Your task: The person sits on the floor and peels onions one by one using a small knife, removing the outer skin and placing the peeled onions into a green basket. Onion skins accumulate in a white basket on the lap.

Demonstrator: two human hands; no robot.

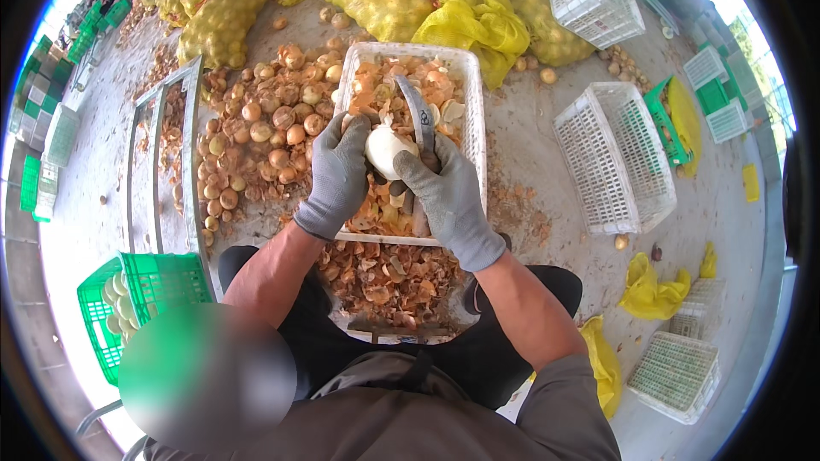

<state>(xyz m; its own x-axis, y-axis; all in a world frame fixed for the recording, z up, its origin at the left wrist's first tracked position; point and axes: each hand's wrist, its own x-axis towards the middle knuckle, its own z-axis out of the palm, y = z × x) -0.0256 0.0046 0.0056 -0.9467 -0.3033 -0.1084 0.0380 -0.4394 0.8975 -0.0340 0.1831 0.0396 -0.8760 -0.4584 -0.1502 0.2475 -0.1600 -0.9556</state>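
Between my gloved hands is a peeled white onion (388, 151), above a white plastic crate (475, 141) strewn with onion skins. My left hand (343, 169), in a grey coated glove, grips the onion from its left side. In my right hand (445, 195), also gloved, is a knife with a curved blade (418, 112) that points away from me. The right thumb presses on the onion's lower right side. Most of the knife's handle and several fingertips are hidden behind the hand and the onion.
Unpeeled onions (275, 134) lie heaped left of the crate, beside a metal frame (192, 160). Full yellow mesh sacks (378, 3) stand behind. A green crate (166, 269) at left holds peeled onions. Onion skins (384, 275) cover the floor between my legs; a white crate (602, 160) is at right.
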